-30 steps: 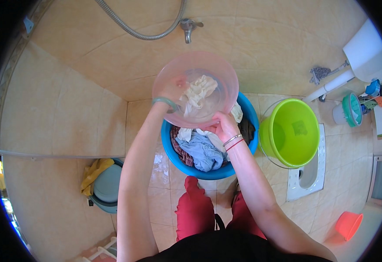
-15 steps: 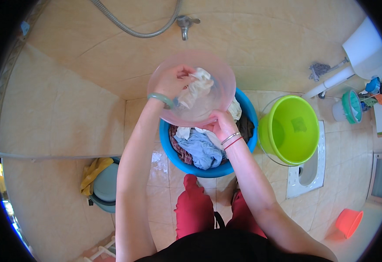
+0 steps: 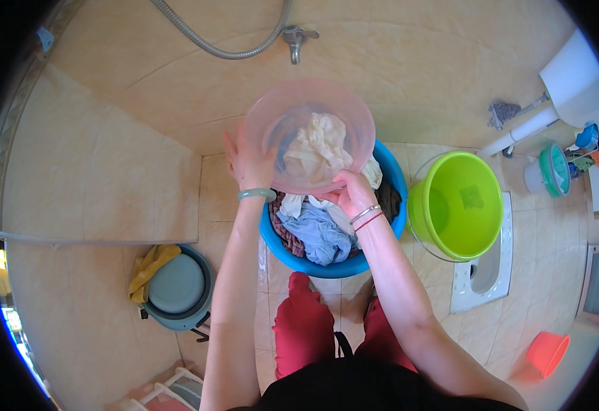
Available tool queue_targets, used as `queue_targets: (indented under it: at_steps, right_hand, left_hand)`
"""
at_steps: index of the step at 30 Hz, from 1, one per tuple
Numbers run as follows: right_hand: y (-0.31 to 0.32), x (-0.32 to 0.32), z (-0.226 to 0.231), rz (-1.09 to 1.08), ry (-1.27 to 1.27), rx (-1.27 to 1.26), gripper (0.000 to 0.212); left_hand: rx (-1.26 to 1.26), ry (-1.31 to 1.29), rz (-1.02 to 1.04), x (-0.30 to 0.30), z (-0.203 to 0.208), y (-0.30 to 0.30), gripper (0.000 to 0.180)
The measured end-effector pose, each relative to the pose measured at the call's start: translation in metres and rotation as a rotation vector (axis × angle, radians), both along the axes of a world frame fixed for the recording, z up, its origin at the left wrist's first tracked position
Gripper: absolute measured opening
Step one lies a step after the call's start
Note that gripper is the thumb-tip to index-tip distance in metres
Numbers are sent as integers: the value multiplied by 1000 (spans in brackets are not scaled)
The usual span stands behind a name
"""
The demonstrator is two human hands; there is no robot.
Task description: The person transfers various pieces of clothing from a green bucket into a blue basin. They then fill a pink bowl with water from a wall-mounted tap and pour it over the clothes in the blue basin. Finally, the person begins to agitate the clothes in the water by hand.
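Observation:
A translucent pink basin (image 3: 272, 96) is held up below the wall tap (image 3: 295, 41). A wet, crumpled cream-white cloth (image 3: 319, 140) lies in it. My left hand (image 3: 250, 161), with a pale green bangle at the wrist, presses against the basin's left side, its fingers partly spread along the outside. My right hand (image 3: 353, 195) grips the near right rim, thumb on top and fingers underneath. Below stands a blue tub (image 3: 313, 269) of laundry, with a light blue garment (image 3: 320, 233) on top among white and dark pieces.
A lime-green bucket (image 3: 426, 205) stands to the right, beside a white squat toilet (image 3: 494, 274). Farther right is a small orange-red tub (image 3: 548, 354). Grey-blue basins (image 3: 176, 284) with a mustard cloth (image 3: 150, 270) sit at the left. A metal hose (image 3: 204, 44) hangs on the wall.
My left hand has let go of the white cloth and moved from inside the basin to its outer left side. The cloth now lies in the basin, which has shifted slightly right.

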State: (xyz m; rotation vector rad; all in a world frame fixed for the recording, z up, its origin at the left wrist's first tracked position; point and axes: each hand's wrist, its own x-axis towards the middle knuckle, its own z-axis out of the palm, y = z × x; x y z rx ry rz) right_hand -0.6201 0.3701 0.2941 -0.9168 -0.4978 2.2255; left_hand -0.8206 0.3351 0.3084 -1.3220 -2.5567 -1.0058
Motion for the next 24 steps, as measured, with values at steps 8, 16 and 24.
queue_targets:
  at_steps: [8, 16, 24]
  right_hand:
    - [-5, 5, 0, -13, 60, -44, 60]
    - [-11, 7, 6, 37, 4, -17, 59]
    - [-25, -5, 0, 78, -21, 13, 49]
  left_hand:
    - [224, -1365, 200, 23, 11, -39, 75]
    - [382, -1491, 108, 28, 12, -51, 71]
    - [389, -1774, 15, 15, -6, -72, 68]
